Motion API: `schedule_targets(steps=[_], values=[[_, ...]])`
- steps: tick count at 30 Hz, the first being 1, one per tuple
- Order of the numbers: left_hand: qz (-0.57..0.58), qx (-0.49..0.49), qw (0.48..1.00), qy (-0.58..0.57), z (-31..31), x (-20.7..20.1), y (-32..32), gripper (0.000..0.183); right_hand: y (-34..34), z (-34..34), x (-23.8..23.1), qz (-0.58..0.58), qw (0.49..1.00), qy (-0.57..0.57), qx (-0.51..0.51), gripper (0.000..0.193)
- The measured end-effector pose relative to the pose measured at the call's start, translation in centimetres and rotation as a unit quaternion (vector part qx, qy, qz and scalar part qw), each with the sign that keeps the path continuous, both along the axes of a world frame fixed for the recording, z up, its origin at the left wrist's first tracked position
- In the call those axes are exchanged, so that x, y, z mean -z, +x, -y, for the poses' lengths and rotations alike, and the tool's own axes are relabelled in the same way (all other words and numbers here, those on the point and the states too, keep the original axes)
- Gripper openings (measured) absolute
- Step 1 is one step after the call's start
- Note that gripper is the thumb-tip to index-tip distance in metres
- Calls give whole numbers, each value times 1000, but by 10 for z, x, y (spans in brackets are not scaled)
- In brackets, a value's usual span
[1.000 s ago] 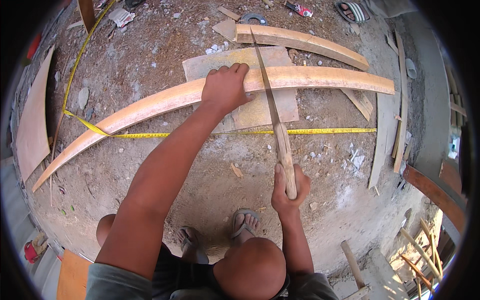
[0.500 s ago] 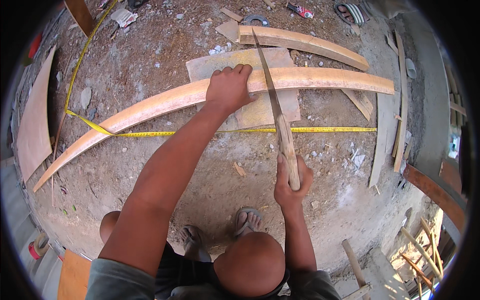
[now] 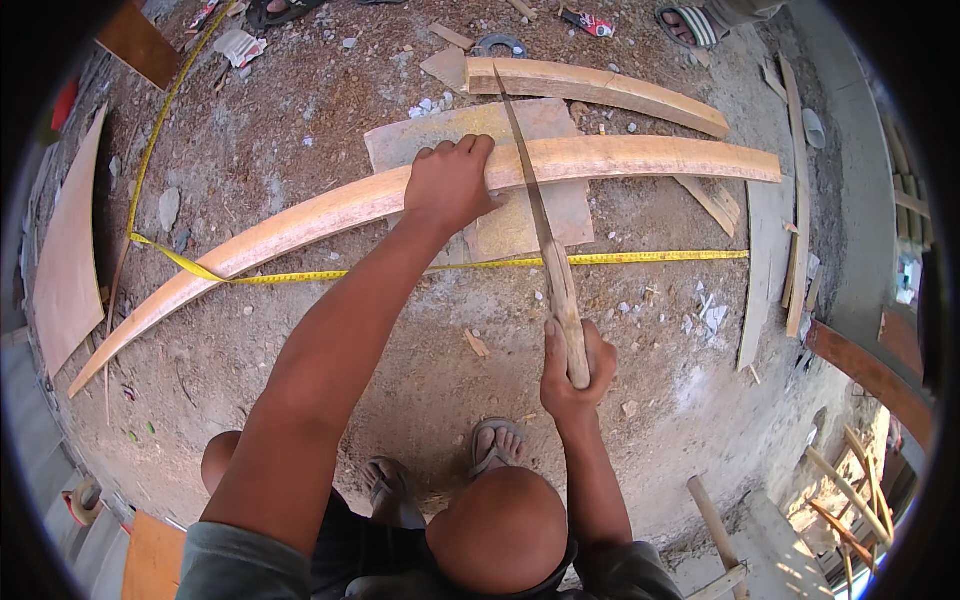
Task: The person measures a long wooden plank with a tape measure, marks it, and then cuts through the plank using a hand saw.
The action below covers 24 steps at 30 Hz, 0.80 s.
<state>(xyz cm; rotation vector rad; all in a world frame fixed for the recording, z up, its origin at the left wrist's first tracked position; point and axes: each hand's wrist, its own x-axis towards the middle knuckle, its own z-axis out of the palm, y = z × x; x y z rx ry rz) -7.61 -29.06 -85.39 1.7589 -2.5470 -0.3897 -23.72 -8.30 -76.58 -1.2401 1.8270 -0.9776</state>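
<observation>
A long, pale wooden beam (image 3: 650, 157) lies crosswise ahead of me, looking bowed in this wide view. My left hand (image 3: 450, 187) is wrapped over it near the middle, pressing from above. Just right of that hand, a handsaw (image 3: 531, 190) crosses the beam, its narrow blade pointing away from me. My right hand (image 3: 578, 372) is closed round the saw's worn wooden handle. Beneath the beam is a flat, stained board (image 3: 495, 232) dusted with yellowish sawdust. How deep the blade sits in the wood cannot be made out.
A yellow tape measure (image 3: 650, 258) stretches along the dirt, passing over the beam's left part. Beyond the beam lies a shorter timber (image 3: 600, 88). Thin planks (image 3: 765, 270) lie at right, a plywood sheet (image 3: 70, 250) at left. Another person's sandalled foot (image 3: 690, 27) stands at top right.
The saw has slid slightly toward me across the beam. My left hand keeps its place. At the top, the other person's foot and leg show more, and a dark sandal is more visible at top left.
</observation>
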Motion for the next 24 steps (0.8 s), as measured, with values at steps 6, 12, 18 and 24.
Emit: schedule_targets(steps=[6,12,18,24], values=[[26,-14,997,66,1,0,8,71,16,16,5,10,999,-32,25,25],[24,2,999,37,1,2,6,70,-7,-70,-28,-42,999,-5,7,21],[5,7,999,37,0,1,-2,73,23,79,33,-2,987,-122,100,23],[1,2,1000,7,0,1,5,69,-7,-67,-16,-48,999,-22,10,22]])
